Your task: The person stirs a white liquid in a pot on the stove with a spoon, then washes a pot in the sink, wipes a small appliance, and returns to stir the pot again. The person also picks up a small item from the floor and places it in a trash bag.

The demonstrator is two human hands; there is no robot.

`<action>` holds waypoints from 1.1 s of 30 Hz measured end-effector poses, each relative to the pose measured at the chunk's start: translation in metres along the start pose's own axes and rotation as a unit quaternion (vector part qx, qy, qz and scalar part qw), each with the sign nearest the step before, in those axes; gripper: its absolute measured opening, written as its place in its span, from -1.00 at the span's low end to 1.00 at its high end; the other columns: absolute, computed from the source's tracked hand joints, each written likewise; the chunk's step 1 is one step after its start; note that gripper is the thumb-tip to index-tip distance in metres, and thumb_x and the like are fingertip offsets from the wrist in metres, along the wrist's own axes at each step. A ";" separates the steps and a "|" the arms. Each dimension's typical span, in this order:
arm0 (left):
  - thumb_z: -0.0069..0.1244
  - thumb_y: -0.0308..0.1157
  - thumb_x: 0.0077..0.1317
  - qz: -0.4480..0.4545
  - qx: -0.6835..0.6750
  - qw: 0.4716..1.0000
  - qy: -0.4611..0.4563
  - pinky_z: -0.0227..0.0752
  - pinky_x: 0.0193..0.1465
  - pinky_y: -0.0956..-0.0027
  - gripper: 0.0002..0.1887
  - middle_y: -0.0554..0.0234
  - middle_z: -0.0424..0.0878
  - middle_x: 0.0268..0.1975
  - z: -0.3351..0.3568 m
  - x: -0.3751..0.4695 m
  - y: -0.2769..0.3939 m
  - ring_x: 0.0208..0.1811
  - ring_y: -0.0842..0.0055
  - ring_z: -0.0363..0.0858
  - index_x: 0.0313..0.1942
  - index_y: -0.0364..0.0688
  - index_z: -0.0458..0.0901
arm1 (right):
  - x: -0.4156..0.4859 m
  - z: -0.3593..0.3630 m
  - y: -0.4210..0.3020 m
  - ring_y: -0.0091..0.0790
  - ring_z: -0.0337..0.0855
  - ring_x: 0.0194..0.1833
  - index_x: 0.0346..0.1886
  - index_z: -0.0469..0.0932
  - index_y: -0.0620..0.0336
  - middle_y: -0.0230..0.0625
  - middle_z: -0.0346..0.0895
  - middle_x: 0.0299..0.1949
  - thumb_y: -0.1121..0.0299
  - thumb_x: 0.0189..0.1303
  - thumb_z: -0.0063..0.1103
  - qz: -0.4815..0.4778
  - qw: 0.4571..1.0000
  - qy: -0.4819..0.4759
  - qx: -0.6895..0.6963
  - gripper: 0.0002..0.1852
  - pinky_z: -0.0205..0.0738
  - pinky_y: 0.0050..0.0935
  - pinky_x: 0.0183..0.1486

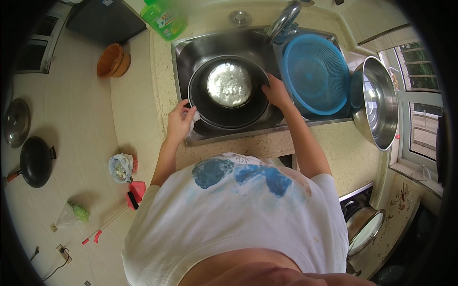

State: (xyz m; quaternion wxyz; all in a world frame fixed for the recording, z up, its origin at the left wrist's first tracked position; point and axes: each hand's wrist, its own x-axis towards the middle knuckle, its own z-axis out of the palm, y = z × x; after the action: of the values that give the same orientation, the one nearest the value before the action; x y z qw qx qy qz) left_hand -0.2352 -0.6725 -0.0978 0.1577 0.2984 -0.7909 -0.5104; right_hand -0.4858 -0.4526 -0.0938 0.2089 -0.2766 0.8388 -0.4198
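Observation:
A round, deep metal pot [229,116] sits in the left basin of a stainless-steel double sink [232,138]. Its inner wall looks dark and its bottom shines brightly; I cannot tell how much water is inside. At the pot's lower left rim, my left hand [180,121] pinches a crumpled white cloth [195,118] against the edge. My right hand [277,92] grips the opposite side of the rim, with some of its fingers hidden behind the wall. A blue plastic colander [315,77] rests over the right basin, close to my right hand.
A chrome faucet [284,21] rises behind the sink. Green detergent bottle [164,19] stands at the back left. To the right, a large steel bowl [381,103] leans on its side. A lidded pot [365,228] is at the stove. A wok [35,162] hangs at left.

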 end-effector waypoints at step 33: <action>-0.18 -0.25 0.48 0.047 -0.263 0.941 -0.210 0.39 0.04 0.45 -0.70 0.21 0.55 -0.08 0.076 -0.008 0.072 -0.10 0.54 0.52 0.03 -0.29 0.41 | -0.116 0.051 -0.079 -0.53 0.55 -0.45 0.11 0.38 0.26 -0.32 0.55 -0.30 0.08 0.13 0.35 0.100 0.898 -0.090 0.418 -0.40 0.45 -0.59 -0.43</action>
State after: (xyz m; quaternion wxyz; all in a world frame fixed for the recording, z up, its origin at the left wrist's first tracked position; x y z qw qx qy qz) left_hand -0.2931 -0.5916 -0.0648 0.0850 0.0951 -0.6569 -0.7431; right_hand -0.3455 -0.4476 -0.0444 0.4207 -0.1155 0.5867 -0.6822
